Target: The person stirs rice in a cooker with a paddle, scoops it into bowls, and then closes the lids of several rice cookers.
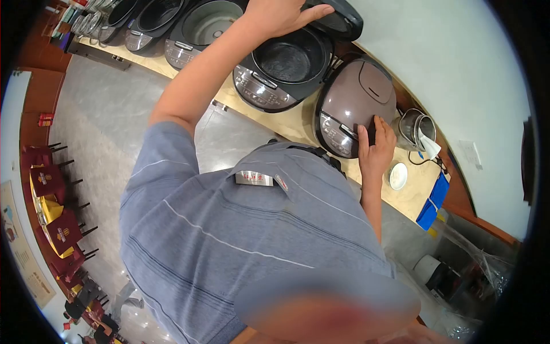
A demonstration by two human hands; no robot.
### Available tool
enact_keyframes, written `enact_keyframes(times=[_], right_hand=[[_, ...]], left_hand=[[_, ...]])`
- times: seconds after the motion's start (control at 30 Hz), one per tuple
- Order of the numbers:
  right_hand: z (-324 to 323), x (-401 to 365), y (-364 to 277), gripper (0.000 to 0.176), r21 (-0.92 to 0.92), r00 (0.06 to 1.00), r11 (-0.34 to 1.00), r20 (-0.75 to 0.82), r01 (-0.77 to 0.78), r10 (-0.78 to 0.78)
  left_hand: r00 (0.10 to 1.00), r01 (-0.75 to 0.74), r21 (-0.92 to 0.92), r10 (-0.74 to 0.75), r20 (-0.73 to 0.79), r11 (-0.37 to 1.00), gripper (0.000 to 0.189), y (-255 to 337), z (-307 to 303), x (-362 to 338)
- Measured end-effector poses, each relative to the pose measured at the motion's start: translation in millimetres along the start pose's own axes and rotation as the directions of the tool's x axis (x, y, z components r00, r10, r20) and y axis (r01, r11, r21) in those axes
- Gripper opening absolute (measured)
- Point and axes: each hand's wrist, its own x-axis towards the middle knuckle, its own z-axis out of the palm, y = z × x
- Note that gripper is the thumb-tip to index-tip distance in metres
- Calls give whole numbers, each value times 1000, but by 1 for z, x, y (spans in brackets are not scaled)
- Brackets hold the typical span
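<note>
My left hand (278, 16) reaches to the top edge, its thumb stretched out by the raised dark lid (341, 22) of an open cooker; its other fingers are largely out of frame. Below it, the black inner pot (289, 60) shows no visible contents. To the right, a brown cooker (355, 92) has its lid down. My right hand (378, 148) rests on that cooker's front right edge, thumb and fingers apart, holding nothing. A small white bowl (397, 176) sits beside my right wrist.
More open cookers (207, 26) line the counter leftward. Metal containers (417, 129) with a white cloth or paper, a cable and a blue object (433, 202) are at right. Below right is a bin-like object (438, 272). Red chairs (47, 179) and people are far left.
</note>
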Motion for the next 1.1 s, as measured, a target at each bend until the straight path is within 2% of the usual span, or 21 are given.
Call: enact_keyframes(times=[0.03,0.23,0.5,0.8,1.1], right_hand=[[0,-1,0,52,6,1000,1000,-6,3,-3],[2,-2,1,53,11,1000,1000,-10,4,-3],[6,-2,1,52,3,1000,1000,-2,-14,14],[7,-4,4,52,3,1000,1000,11,-12,12],[9,-4,6,50,-5,1000,1000,12,4,-4]], left_hand=[[998,0,9,1,-56,1000,66,2,2,-6],[998,67,-27,-67,1,997,60,25,-10,-44],[988,156,-1,-156,-6,988,70,43,1,-124],[920,304,-1,-294,260,953,82,60,2,-178],[861,445,-8,-425,279,896,86,66,17,-184]])
